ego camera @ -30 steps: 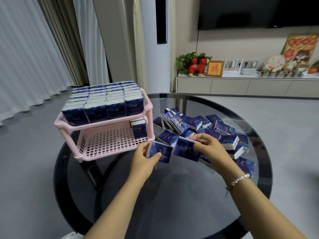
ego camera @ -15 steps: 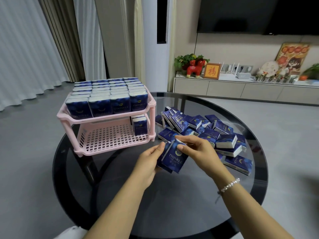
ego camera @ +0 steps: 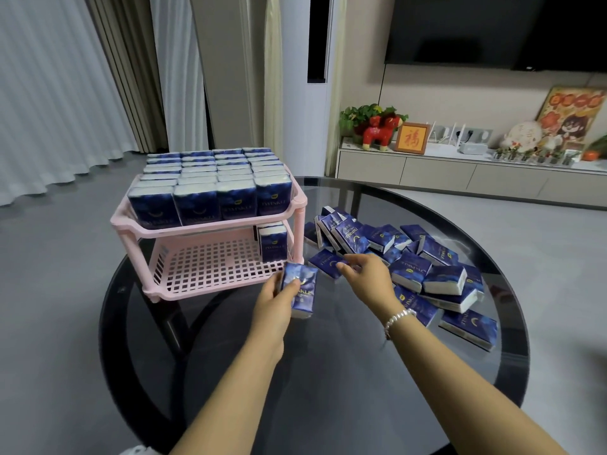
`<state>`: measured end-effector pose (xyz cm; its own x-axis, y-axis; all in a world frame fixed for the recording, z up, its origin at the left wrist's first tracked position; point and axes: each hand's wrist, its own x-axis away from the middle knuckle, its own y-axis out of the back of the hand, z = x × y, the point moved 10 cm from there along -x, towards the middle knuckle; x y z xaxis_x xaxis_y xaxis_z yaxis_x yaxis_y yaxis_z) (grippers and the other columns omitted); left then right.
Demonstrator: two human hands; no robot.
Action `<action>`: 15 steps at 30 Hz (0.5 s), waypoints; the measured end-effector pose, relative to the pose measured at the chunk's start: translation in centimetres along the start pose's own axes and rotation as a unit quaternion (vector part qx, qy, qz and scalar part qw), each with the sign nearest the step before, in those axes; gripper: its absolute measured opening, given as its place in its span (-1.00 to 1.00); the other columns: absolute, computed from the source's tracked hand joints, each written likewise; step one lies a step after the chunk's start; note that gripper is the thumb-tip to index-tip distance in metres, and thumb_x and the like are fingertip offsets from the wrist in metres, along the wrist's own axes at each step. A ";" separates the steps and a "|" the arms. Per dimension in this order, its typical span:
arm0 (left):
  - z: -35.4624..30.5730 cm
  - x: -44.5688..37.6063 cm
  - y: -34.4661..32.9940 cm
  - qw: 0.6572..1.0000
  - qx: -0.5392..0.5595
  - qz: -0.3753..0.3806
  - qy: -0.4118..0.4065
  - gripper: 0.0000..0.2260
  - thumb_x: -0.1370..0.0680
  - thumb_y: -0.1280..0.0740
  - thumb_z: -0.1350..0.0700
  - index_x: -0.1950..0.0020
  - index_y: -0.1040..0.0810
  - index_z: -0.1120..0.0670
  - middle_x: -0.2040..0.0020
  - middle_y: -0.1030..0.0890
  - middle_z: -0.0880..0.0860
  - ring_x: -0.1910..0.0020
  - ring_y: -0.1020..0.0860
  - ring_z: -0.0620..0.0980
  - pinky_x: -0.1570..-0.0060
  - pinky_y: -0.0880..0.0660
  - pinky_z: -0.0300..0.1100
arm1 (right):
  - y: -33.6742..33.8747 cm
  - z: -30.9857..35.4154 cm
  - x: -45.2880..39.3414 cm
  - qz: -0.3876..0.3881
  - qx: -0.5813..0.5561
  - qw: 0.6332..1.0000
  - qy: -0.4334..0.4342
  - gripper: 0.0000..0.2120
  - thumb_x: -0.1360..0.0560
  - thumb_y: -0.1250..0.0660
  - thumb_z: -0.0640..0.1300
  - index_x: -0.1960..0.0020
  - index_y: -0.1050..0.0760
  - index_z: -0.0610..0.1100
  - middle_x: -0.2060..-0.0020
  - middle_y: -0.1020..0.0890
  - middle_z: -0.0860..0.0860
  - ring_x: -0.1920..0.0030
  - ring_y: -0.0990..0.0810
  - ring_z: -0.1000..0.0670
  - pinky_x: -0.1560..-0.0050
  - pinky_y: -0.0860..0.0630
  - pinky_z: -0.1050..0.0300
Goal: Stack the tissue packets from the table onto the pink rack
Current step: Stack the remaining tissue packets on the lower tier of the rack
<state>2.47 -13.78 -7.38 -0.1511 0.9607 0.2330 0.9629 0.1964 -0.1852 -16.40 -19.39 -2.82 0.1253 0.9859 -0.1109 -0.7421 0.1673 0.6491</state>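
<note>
Half a second ago both hands met over the same packets; now they have parted, and the left hand [ego camera: 277, 302] alone grips the held packets [ego camera: 300, 290], thumb across the front, just short of the lower shelf [ego camera: 210, 267] of the pink rack [ego camera: 297, 205]. How many packets it carries cannot be told, perhaps two. The right hand [ego camera: 364, 274] has gone forward to the loose pile [ego camera: 410, 261], its fingers curled and touching a flat packet [ego camera: 323, 262] at the near edge; whether it has pinched that packet yet cannot be told. Beyond the left hand, the top shelf [ego camera: 210, 228] looks full with upright rows. The lower shelf carries only a short row of standing packets [ego camera: 272, 241] in its right corner. By my reckoning roughly half is done: the lower shelf needs filling, and dozens of packets wait on the glass surface [ego camera: 345, 372] beside the right hand.
</note>
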 end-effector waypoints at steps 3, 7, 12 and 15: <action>0.2 -0.5 0.6 1.000 -0.005 -0.013 0.001 -0.66 -0.58 -0.28 0.10 -0.36 -0.45 -0.04 -0.25 -0.58 -0.01 -0.18 -0.57 0.01 -0.32 -0.41 0.07 | -1.8 -0.3 -1.1 0.030 0.067 0.997 -0.017 -0.57 -0.51 -0.33 0.00 -0.28 -0.46 -0.22 -0.22 -0.43 -0.16 -0.17 -0.48 -0.09 -0.15 -0.37 0.16; 0.1 -0.7 0.8 1.000 -0.014 -0.022 -0.004 -0.60 -0.59 -0.26 0.04 -0.44 -0.36 -0.08 -0.29 -0.54 -0.04 -0.23 -0.54 -0.01 -0.34 -0.39 0.05 | -2.9 -0.5 -1.4 0.054 0.101 0.992 -0.048 -0.56 -0.47 -0.37 0.05 -0.25 -0.44 -0.17 -0.21 -0.40 -0.15 -0.16 -0.46 -0.10 -0.14 -0.40 0.08; -0.8 -0.3 1.0 0.999 -0.028 -0.017 -0.026 -0.62 -0.61 -0.22 0.04 -0.44 -0.35 -0.10 -0.26 -0.56 -0.04 -0.17 -0.56 -0.03 -0.28 -0.44 0.00 | -3.1 -0.4 -0.1 0.057 0.051 0.996 -0.040 -0.54 -0.45 -0.40 -0.03 -0.27 -0.34 -0.07 -0.18 -0.52 -0.08 -0.11 -0.53 -0.09 -0.04 -0.54 0.03; -1.2 0.1 1.1 0.999 -0.037 -0.013 -0.036 -0.60 -0.62 -0.21 0.05 -0.47 -0.32 -0.10 -0.29 -0.53 -0.05 -0.18 -0.54 -0.06 -0.25 -0.44 -0.08 | -2.3 -0.3 1.2 0.051 -0.050 0.997 -0.040 -0.69 -0.51 -0.33 -0.15 -0.23 -0.39 -0.05 -0.14 -0.55 -0.07 0.01 -0.56 -0.04 0.14 -0.54 0.15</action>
<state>3.73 -13.67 -6.37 -0.1888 0.9676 0.1676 0.9721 0.2084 -0.1078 -14.78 -18.55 -4.66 0.0943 0.9954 0.0151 -0.8156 0.0686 0.5745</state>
